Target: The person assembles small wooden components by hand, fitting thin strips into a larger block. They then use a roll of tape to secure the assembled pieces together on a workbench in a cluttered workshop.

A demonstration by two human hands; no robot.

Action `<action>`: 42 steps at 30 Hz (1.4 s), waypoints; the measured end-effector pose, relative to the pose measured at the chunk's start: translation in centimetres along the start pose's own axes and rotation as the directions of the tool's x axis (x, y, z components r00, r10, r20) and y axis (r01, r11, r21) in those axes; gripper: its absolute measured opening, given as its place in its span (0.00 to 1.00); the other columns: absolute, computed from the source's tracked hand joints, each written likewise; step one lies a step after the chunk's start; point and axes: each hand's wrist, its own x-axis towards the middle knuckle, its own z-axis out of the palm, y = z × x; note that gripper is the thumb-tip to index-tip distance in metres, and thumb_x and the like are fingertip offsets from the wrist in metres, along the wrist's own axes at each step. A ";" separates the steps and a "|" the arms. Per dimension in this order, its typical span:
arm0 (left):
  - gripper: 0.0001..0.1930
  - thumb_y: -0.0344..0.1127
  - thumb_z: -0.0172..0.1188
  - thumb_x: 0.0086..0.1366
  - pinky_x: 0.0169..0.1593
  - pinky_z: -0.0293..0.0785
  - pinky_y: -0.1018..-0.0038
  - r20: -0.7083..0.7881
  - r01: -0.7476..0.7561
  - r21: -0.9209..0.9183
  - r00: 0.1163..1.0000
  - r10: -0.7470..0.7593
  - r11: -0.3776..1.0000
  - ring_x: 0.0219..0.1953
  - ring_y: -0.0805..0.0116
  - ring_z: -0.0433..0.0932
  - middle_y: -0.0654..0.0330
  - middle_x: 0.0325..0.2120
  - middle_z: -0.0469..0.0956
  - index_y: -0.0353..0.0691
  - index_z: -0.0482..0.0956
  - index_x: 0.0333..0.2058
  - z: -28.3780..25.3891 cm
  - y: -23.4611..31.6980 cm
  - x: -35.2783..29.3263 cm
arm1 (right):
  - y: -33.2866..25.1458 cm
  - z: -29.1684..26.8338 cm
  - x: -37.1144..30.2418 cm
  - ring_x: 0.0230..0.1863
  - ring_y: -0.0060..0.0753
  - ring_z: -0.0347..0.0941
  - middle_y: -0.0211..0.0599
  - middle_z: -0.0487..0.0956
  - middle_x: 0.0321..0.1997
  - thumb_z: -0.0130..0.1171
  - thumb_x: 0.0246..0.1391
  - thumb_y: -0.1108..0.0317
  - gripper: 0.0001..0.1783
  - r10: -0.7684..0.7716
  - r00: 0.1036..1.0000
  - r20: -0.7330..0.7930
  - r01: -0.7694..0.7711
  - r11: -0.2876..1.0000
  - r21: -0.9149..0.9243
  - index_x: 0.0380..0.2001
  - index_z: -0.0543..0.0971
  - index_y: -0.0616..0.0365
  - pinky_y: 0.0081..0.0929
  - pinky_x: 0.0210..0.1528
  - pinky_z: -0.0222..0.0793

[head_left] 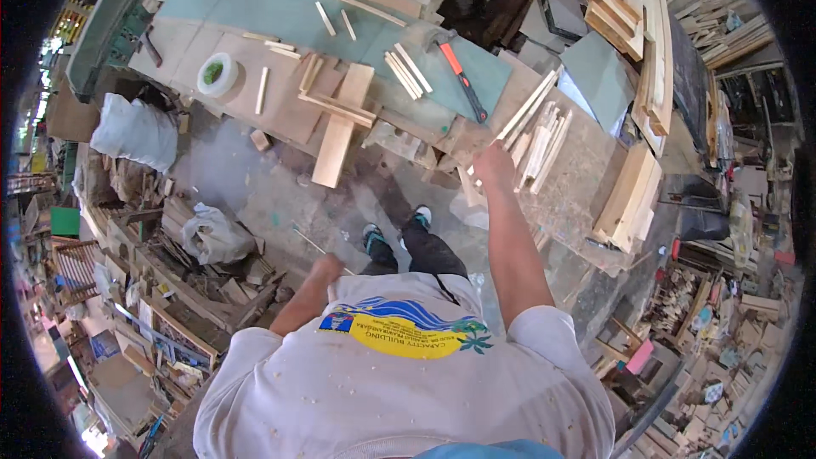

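while the left hand [325, 269] appears closed on a thin stick [308, 239], the wooden strips [552, 151] lie immediately right of the nearer right hand [493, 163], slanting away rightward from its fingers; their grip cannot be determined.

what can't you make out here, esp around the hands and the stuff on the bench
All in the head view:
- left hand: its fingers are hidden behind the hand itself, so its grip on the thin stick is unclear
- right hand: the back of the hand hides its fingertips by the wooden strips
- green contents of the white tub: too small to identify
- white sack: its sides hide any contents
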 end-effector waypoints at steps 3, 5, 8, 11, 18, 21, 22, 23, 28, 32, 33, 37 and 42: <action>0.22 0.51 0.54 0.65 0.52 0.76 0.52 -0.151 0.106 -0.497 0.967 -0.206 0.861 0.45 0.43 0.81 0.43 0.42 0.82 0.37 0.84 0.41 -8.7 5.9 1.1 | 0.3 3.0 2.7 0.56 0.55 0.77 0.56 0.80 0.52 0.53 0.61 0.57 0.26 0.078 0.996 -0.044 -0.080 0.996 -0.033 0.51 0.77 0.71 0.46 0.55 0.75; 0.21 0.50 0.55 0.65 0.50 0.76 0.54 -0.191 0.071 -0.573 0.957 -0.217 0.816 0.45 0.44 0.81 0.42 0.40 0.82 0.37 0.85 0.41 -15.2 9.0 0.5 | 0.5 3.1 3.7 0.56 0.55 0.77 0.59 0.79 0.54 0.56 0.59 0.55 0.30 0.182 0.983 -0.024 -0.175 0.969 0.171 0.53 0.75 0.72 0.46 0.56 0.74; 0.22 0.49 0.57 0.67 0.47 0.77 0.58 -0.231 -0.012 -0.604 0.960 -0.160 0.797 0.42 0.49 0.83 0.43 0.39 0.83 0.34 0.83 0.44 -23.0 12.0 -0.6 | 1.2 3.9 4.0 0.54 0.57 0.78 0.62 0.79 0.51 0.64 0.53 0.56 0.36 0.179 0.984 -0.014 -0.165 0.930 0.330 0.57 0.67 0.71 0.44 0.56 0.74; 0.20 0.47 0.56 0.70 0.46 0.77 0.64 -0.324 -0.180 -0.760 0.938 -0.124 0.624 0.39 0.61 0.82 0.52 0.35 0.84 0.34 0.82 0.43 -27.6 14.9 -1.5 | 2.7 5.5 4.0 0.46 0.51 0.80 0.57 0.80 0.44 0.63 0.53 0.57 0.35 0.107 0.994 -0.028 -0.073 0.829 0.555 0.57 0.66 0.71 0.43 0.50 0.74; 0.22 0.48 0.52 0.74 0.51 0.75 0.70 -0.319 -0.318 -0.944 0.948 -0.006 0.085 0.42 0.66 0.78 0.57 0.43 0.79 0.34 0.74 0.53 -38.1 21.9 2.2 | 5.6 6.7 -5.6 0.54 0.64 0.73 0.67 0.76 0.51 0.54 0.60 0.61 0.24 -0.168 0.973 -0.158 0.224 0.527 0.820 0.53 0.72 0.69 0.50 0.56 0.68; 0.22 0.45 0.51 0.75 0.55 0.76 0.65 -0.258 -0.257 -0.966 0.965 0.053 -0.019 0.47 0.62 0.80 0.55 0.48 0.79 0.35 0.70 0.58 -42.0 26.0 3.2 | 4.3 2.5 -10.1 0.37 0.35 0.68 0.42 0.73 0.37 0.52 0.63 0.65 0.16 -0.285 0.928 -0.239 0.358 0.508 0.783 0.49 0.71 0.63 0.33 0.38 0.64; 0.21 0.43 0.51 0.76 0.56 0.76 0.64 -0.249 -0.246 -0.968 0.966 0.064 -0.041 0.48 0.61 0.80 0.54 0.48 0.79 0.34 0.70 0.59 -41.1 26.3 6.3 | 3.9 1.3 -11.0 0.29 0.21 0.65 0.30 0.71 0.31 0.51 0.64 0.65 0.13 -0.295 0.926 -0.236 0.361 0.505 0.784 0.48 0.71 0.61 0.24 0.30 0.63; 0.21 0.42 0.51 0.76 0.57 0.76 0.63 -0.234 -0.230 -0.971 0.970 0.067 -0.057 0.50 0.60 0.80 0.54 0.49 0.79 0.34 0.69 0.60 -41.1 26.5 7.2 | 4.0 0.6 -11.4 0.28 0.20 0.65 0.30 0.71 0.30 0.50 0.66 0.63 0.13 -0.288 0.940 -0.184 0.304 0.458 0.835 0.46 0.71 0.60 0.24 0.30 0.62; 0.18 0.37 0.51 0.76 0.56 0.78 0.61 -0.232 -0.213 -0.969 0.958 0.166 -0.125 0.51 0.61 0.80 0.54 0.49 0.80 0.33 0.72 0.58 -43.0 26.4 5.3 | 5.2 -1.2 -10.9 0.25 0.20 0.69 0.28 0.71 0.23 0.45 0.73 0.54 0.19 -0.261 0.965 -0.010 0.127 0.435 0.892 0.35 0.72 0.60 0.24 0.30 0.69; 0.16 0.38 0.54 0.74 0.56 0.78 0.62 -0.263 -0.245 -0.961 0.953 0.150 -0.130 0.50 0.64 0.81 0.55 0.49 0.81 0.34 0.76 0.54 -44.0 24.5 3.1 | 3.9 -1.1 -10.4 0.28 0.25 0.78 0.35 0.80 0.30 0.42 0.74 0.53 0.22 -0.322 0.946 0.026 0.102 0.374 0.922 0.42 0.75 0.63 0.24 0.33 0.76; 0.16 0.38 0.55 0.74 0.56 0.78 0.62 -0.283 -0.265 -0.956 0.947 0.151 -0.129 0.49 0.64 0.81 0.56 0.48 0.81 0.35 0.76 0.53 -44.1 23.8 2.7 | 3.1 -1.5 -10.5 0.28 0.26 0.78 0.36 0.82 0.32 0.42 0.74 0.54 0.22 -0.328 0.945 0.012 0.126 0.397 0.909 0.44 0.76 0.64 0.23 0.33 0.77; 0.16 0.42 0.58 0.73 0.54 0.79 0.65 -0.317 -0.307 -0.945 0.946 0.072 -0.116 0.47 0.67 0.81 0.56 0.47 0.81 0.34 0.78 0.49 -44.9 20.8 2.9 | -1.3 -3.2 -11.2 0.27 0.21 0.78 0.37 0.83 0.37 0.42 0.74 0.51 0.24 -0.292 0.956 0.043 0.109 0.485 0.868 0.51 0.75 0.62 0.21 0.30 0.74; 0.21 0.44 0.57 0.73 0.52 0.80 0.61 -0.293 -0.275 -0.919 0.956 0.021 -0.283 0.48 0.58 0.82 0.48 0.47 0.81 0.33 0.71 0.54 -47.1 13.5 1.1 | -5.8 -1.9 -10.5 0.21 0.18 0.74 0.33 0.82 0.30 0.46 0.73 0.52 0.22 -0.394 0.901 0.180 0.041 0.490 0.871 0.49 0.77 0.60 0.18 0.21 0.69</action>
